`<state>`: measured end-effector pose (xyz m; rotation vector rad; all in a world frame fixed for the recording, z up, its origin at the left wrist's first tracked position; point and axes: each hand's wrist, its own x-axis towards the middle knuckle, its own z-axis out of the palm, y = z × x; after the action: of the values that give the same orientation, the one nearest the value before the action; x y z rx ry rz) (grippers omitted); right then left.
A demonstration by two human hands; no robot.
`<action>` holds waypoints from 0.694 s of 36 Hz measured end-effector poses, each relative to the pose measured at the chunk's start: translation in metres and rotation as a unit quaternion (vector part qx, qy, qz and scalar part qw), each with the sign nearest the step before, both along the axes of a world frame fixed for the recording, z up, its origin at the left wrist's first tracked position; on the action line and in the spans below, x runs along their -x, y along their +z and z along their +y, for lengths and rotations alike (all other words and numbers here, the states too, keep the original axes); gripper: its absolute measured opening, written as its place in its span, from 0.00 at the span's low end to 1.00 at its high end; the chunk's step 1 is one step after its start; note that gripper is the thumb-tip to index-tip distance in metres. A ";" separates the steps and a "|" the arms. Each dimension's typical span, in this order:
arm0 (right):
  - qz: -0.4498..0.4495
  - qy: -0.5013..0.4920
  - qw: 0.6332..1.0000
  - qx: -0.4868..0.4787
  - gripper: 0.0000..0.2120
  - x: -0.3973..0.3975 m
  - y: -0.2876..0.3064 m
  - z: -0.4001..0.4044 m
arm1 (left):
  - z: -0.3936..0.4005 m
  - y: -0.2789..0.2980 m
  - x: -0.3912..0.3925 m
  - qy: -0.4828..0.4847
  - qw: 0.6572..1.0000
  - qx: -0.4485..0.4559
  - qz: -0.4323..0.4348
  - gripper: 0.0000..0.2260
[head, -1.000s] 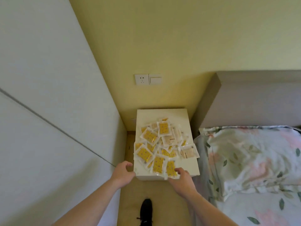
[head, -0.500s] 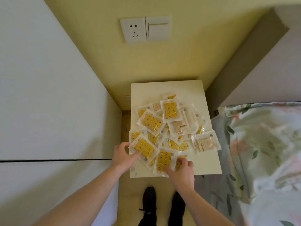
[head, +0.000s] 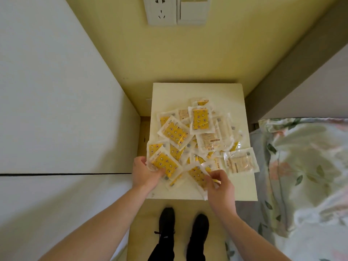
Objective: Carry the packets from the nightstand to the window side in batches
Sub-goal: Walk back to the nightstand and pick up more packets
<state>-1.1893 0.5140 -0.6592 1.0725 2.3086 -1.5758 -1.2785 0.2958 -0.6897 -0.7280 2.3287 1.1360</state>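
Observation:
A heap of several clear packets with yellow patterned contents (head: 200, 122) covers the cream nightstand (head: 197, 91). My left hand (head: 144, 175) is at the heap's near left corner, its fingers closed on a yellow packet (head: 164, 163). My right hand (head: 220, 183) is at the near middle, pinching another yellow packet (head: 197, 175) whose corner lifts off the top. A pale packet with a printed label (head: 240, 162) lies at the heap's right edge.
A white panel wall (head: 56, 110) bounds the left. A bed with floral bedding (head: 305, 166) and a grey headboard (head: 310, 72) sits on the right. A socket and switch (head: 177, 11) hang on the yellow wall. My black shoes (head: 183, 223) stand in the narrow aisle.
The camera came closer and tilted down over the nightstand. Both hands went from the front edge onto the heap and closed on packets.

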 end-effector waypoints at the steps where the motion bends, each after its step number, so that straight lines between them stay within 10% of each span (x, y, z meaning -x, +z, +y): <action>1: 0.010 -0.023 1.000 0.010 0.05 -0.002 0.005 0.004 | -0.001 -0.001 0.000 0.007 1.000 0.000 0.002 0.36; 9: -0.019 -0.078 0.997 -0.021 0.04 -0.015 -0.002 0.030 | -0.004 -0.009 -0.003 0.035 0.999 -0.025 0.006 0.36; 17: -0.118 0.050 0.983 -0.131 0.45 -0.021 -0.027 0.009 | -0.003 -0.008 -0.003 0.047 0.998 -0.038 -0.004 0.27; 25: -0.140 0.045 0.979 -0.142 0.42 -0.017 -0.035 0.015 | 0.007 0.001 0.002 0.038 0.999 -0.017 -0.007 0.31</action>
<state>-1.1723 0.5288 -0.6938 1.1458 2.3882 -1.0080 -1.2804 0.3030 -0.6888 -0.8153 2.2816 1.1954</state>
